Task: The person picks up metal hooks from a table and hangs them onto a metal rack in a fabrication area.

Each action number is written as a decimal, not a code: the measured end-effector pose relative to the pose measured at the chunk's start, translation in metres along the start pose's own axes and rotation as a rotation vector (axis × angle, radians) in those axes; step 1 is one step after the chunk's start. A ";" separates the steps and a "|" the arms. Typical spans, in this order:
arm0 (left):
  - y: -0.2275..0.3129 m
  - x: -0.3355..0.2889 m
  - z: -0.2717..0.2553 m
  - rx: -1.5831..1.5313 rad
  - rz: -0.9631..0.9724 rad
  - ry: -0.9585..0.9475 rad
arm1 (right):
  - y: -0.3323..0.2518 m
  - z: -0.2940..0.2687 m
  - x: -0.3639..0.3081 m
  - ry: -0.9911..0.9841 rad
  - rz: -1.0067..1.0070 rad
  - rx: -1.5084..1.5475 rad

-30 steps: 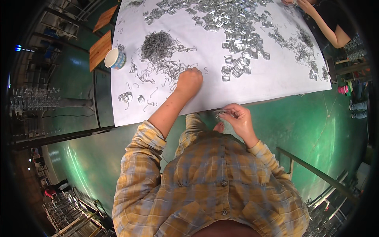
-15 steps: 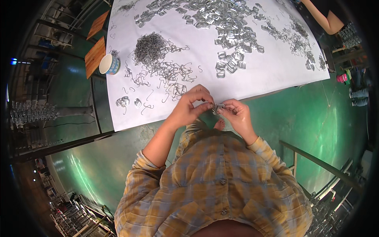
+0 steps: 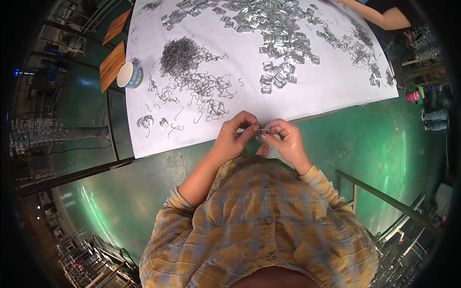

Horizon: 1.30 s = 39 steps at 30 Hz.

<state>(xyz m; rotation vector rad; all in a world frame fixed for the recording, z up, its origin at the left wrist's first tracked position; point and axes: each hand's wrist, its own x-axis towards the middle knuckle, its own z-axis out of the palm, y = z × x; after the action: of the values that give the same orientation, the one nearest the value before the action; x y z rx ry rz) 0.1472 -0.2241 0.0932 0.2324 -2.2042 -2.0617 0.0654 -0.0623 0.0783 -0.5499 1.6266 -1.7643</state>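
Observation:
Just off the near edge of the white-covered table (image 3: 269, 105), my two hands meet fingertip to fingertip. My right hand (image 3: 288, 141) pinches a small silver metal buckle (image 3: 263, 131) between thumb and fingers. From the other side my left hand (image 3: 236, 136) has its thumb and forefinger pressed together at the buckle; what they hold is too small to make out. Ahead and to the left lies a dense heap of wire hooks (image 3: 180, 56), with loose S-shaped ones spread toward me. Straight ahead, a large pile of similar silver buckles (image 3: 281, 45) reaches down the table.
A paper cup (image 3: 135, 77) stands at the table's left edge, near wooden boards (image 3: 112, 67). A few buckles (image 3: 145, 122) sit at the near left corner. Across the table at the right is another person's arm (image 3: 379, 18), beside more hooks (image 3: 362, 53). A metal rail (image 3: 384, 199) runs at my right.
My hands have lowered slightly and the buckle between them has turned, showing more of its flat face. The other person's arm now reaches farther over the table.

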 end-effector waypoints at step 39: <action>0.002 0.000 0.025 0.392 0.115 0.203 | -0.030 -0.044 0.026 -0.126 0.051 -0.162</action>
<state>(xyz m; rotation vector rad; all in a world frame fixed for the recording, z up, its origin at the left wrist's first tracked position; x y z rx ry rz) 0.1427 -0.1992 0.0932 0.3239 -2.4060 -1.4631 0.0114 -0.0497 0.0983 -0.6753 1.6889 -1.5381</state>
